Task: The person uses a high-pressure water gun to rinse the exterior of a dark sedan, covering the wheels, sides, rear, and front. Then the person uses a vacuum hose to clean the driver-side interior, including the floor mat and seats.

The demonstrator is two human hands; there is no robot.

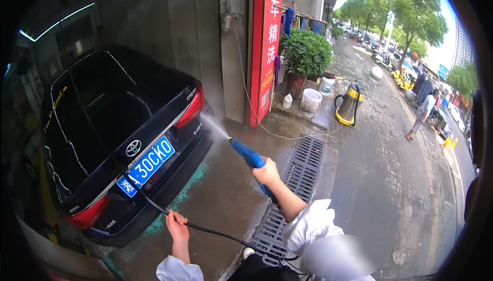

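My right hand (266, 171) is wrapped round the grip of a blue pressure-washer spray gun (247, 152). A fan of white water spray (214, 126) leaves its nozzle and hits the rear corner of a dark sedan (187, 142), just below the red tail light (192, 108). Lower down, my left hand (177, 225) is closed round a black hose (215, 231). One stretch of the hose runs up in front of the car's blue licence plate (147, 165); the other trails right, past my feet. Greenish foam (181, 195) lies on the wet ground under the bumper.
A metal drain grate (304, 165) crosses the ground beside me. By the red pillar (263, 45) stand a potted bush (307, 52), white buckets (310, 102) and a yellow-and-black vacuum cleaner (349, 104). A thin cable (272, 134) lies on the ground. On the pavement walks a person (424, 112).
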